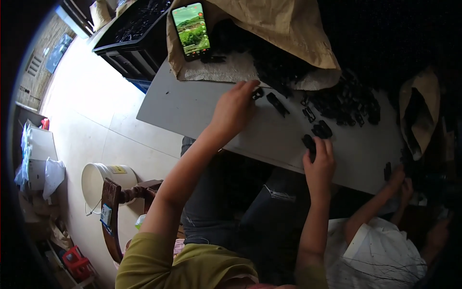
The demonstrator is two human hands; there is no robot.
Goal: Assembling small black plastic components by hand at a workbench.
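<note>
My left hand (234,110) is over the grey table top, its fingers closed at a small black plastic part (258,93). A longer black piece (277,104) lies just to the right of it. Near the table's front edge, my right hand (321,163) pinches a black plastic piece (309,142) between thumb and fingers. Just beyond those fingers rests another dark part (322,129), with an open-framed black part (308,114) farther back. A heap of similar black parts (349,98) spreads at the back right. Their exact kind cannot be made out.
An open brown paper sack (284,21) spills black parts onto the table (168,106). A lit phone (191,31) leans on it. Left stand a black crate (118,47), a white bucket (94,185) and a wooden chair (111,207). A co-worker in white (380,250) sits close at right.
</note>
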